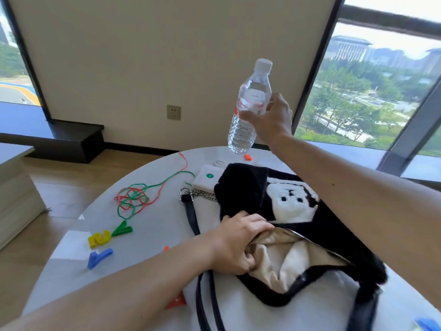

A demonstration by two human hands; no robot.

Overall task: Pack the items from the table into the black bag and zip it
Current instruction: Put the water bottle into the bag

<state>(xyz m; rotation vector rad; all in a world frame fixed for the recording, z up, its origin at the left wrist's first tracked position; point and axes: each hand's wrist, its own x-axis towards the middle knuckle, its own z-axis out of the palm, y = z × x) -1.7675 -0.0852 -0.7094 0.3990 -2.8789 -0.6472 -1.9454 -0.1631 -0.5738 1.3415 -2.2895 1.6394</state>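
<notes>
The right hand [270, 120] is raised above the far edge of the round white table [152, 225], fingers clamped around the middle of a clear plastic water bottle with a white cap and red label [249, 108]; the bottle is tilted, cap up and to the right, base clear of the tabletop. The left hand [238, 242] grips the near-left edge of the opening of the black fluffy bag with a white animal face patch [293, 204], fingers closed on the fabric beside the zip; the zip is undone and the cream lining [281, 261] is exposed. The bag lies on the right half of the table, its black straps [205, 297] trailing toward the near edge and a chain strap [202, 194] running off to its left. A small white pouch with a green dot [206, 177] lies touching the bag's far-left side. To the left lie a tangle of red and green cord [133, 199], a green clip [123, 228], a yellow clip [99, 238] and a blue clip [99, 258], all well apart from the bag. A small orange piece [247, 157] lies just below the bottle's base; a red triangular piece [177, 301] lies near the straps.
</notes>
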